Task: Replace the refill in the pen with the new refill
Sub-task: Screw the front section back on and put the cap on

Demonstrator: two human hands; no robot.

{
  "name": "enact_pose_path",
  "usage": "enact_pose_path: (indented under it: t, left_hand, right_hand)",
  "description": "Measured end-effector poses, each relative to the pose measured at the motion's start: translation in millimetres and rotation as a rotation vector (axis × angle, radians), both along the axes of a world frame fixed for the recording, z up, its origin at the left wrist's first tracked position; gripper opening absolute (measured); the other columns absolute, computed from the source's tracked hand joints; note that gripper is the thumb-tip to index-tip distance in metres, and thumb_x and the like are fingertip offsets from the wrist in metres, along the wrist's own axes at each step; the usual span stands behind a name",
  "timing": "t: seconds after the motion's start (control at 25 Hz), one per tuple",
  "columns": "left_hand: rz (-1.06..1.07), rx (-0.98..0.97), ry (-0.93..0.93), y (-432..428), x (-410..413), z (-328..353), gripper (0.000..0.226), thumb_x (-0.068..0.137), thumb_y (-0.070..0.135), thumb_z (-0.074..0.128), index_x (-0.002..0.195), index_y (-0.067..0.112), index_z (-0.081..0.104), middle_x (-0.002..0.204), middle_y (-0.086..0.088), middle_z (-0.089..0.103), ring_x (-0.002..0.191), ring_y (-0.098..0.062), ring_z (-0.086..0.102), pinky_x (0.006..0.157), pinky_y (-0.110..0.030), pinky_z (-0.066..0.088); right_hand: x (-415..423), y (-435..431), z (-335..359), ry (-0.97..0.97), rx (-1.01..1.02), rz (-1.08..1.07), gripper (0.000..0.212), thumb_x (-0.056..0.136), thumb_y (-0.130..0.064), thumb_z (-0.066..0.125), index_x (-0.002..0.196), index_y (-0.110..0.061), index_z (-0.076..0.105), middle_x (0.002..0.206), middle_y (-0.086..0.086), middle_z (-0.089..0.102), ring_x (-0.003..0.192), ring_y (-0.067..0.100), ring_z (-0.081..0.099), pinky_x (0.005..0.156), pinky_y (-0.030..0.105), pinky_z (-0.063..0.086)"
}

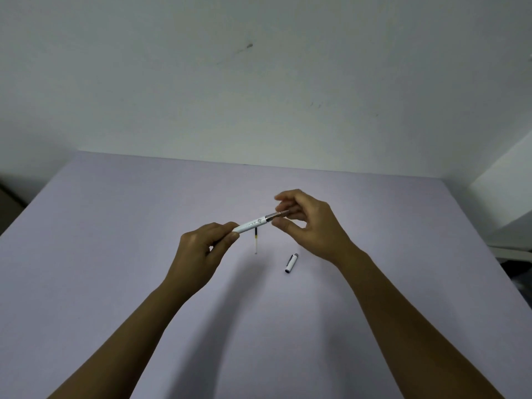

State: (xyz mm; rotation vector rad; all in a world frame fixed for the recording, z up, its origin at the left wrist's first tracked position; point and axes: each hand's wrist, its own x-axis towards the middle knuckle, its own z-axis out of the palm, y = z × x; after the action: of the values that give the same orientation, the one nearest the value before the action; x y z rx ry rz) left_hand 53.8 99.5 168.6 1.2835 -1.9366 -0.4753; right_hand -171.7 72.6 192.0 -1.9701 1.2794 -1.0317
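Note:
A white pen with a silver ring near its front is held above the table, slanting up to the right. My left hand grips its rear end. My right hand pinches the front tip section between thumb and fingers. A thin refill, dark at the top and clear lower down, lies on the table just below the pen, partly hidden by it. The white pen cap lies on the table near my right wrist.
The lilac table reaches back to a white wall. Its right edge runs beside a white ledge, and a dark gap shows past the left edge.

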Motion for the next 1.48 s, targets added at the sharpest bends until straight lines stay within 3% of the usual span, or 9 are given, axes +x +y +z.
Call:
enact_pose_path:
  t: [0.12,0.32,0.44,0.64,0.88,1.0,1.08,1.24,1.48]
  left_hand:
    - [-0.006,-0.011,-0.016,-0.1,0.7,0.7,0.012,0.089,0.015,0.059,0.096,0.015,0.068,0.060,0.003,0.052,0.062,-0.006,0.045,0.055,-0.007,0.032]
    - [-0.017,-0.016,-0.031,3.6,2.4,0.5,0.019,0.088,0.024,0.052,0.095,0.017,0.068,0.058,-0.001,0.054,0.061,-0.004,0.044,0.055,-0.007,0.032]
    - [-0.015,-0.021,-0.032,5.0,3.6,1.6,0.018,0.088,0.023,0.053,0.095,0.016,0.068,0.057,-0.003,0.054,0.061,-0.013,0.042,0.054,-0.007,0.031]
    - [-0.029,-0.026,-0.017,8.1,0.7,2.4,0.020,0.088,0.024,0.052,0.096,0.016,0.068,0.058,-0.005,0.055,0.062,-0.016,0.044,0.054,-0.009,0.031]
    - [-0.040,-0.045,-0.023,14.7,0.8,2.8,0.019,0.088,0.023,0.053,0.096,0.016,0.068,0.058,-0.005,0.056,0.060,-0.015,0.044,0.054,-0.010,0.032]
    - [-0.054,-0.053,-0.027,18.1,1.5,2.9,0.018,0.088,0.023,0.053,0.096,0.016,0.068,0.058,-0.005,0.056,0.059,-0.015,0.044,0.053,-0.013,0.032]
    - [-0.037,-0.053,-0.019,18.6,3.0,3.4,0.018,0.088,0.023,0.053,0.096,0.016,0.068,0.057,-0.005,0.056,0.060,-0.016,0.044,0.053,-0.010,0.031]
    - [-0.042,-0.068,-0.023,19.3,4.0,4.1,0.018,0.088,0.022,0.054,0.095,0.016,0.068,0.057,-0.004,0.056,0.060,-0.016,0.044,0.054,-0.010,0.032]
    - [-0.018,-0.098,-0.015,22.2,4.2,4.5,0.017,0.087,0.020,0.055,0.097,0.014,0.068,0.059,-0.006,0.057,0.060,-0.016,0.044,0.055,-0.013,0.032]
  right_hand:
    - [0.6,2.7,-0.8,0.052,-0.050,0.028,0.006,0.086,-0.017,0.064,0.089,-0.013,0.068,0.077,-0.011,0.064,0.075,0.002,0.062,0.072,0.009,0.047]
    - [-0.3,3.7,-3.4,0.088,0.098,-0.035,0.022,0.087,-0.042,0.058,0.082,-0.022,0.067,0.068,-0.011,0.063,0.062,-0.001,0.059,0.059,0.010,0.043]
    - [-3.0,8.9,-0.2,0.040,0.074,0.022,0.031,0.080,-0.028,0.070,0.109,-0.025,0.062,0.093,-0.013,0.065,0.088,-0.002,0.064,0.080,0.011,0.050]
    - [2.3,12.0,6.8,0.088,-0.061,0.030,0.007,0.087,-0.014,0.063,0.089,-0.012,0.069,0.076,-0.006,0.064,0.071,0.003,0.059,0.069,0.009,0.044]
    - [6.2,15.6,11.2,0.256,-0.034,-0.069,0.040,0.091,-0.041,0.048,0.072,-0.012,0.068,0.060,0.001,0.058,0.058,0.020,0.054,0.060,0.032,0.043]
    - [3.8,20.2,12.4,0.163,0.057,-0.038,0.043,0.083,-0.055,0.049,0.095,-0.018,0.067,0.083,-0.004,0.066,0.079,0.013,0.064,0.075,0.026,0.051]
    - [0.2,23.1,12.9,0.124,0.035,0.054,0.036,0.082,-0.044,0.063,0.110,-0.022,0.061,0.096,-0.011,0.063,0.092,0.004,0.063,0.086,0.018,0.050]
    - [1.1,24.1,11.8,0.198,-0.142,0.062,0.011,0.086,-0.021,0.065,0.092,-0.013,0.068,0.084,0.000,0.069,0.077,0.011,0.061,0.073,0.025,0.050]
    - [10.4,21.0,15.3,0.315,-0.104,-0.033,0.032,0.093,-0.031,0.050,0.077,-0.010,0.068,0.064,-0.001,0.052,0.055,0.010,0.043,0.059,0.023,0.032]
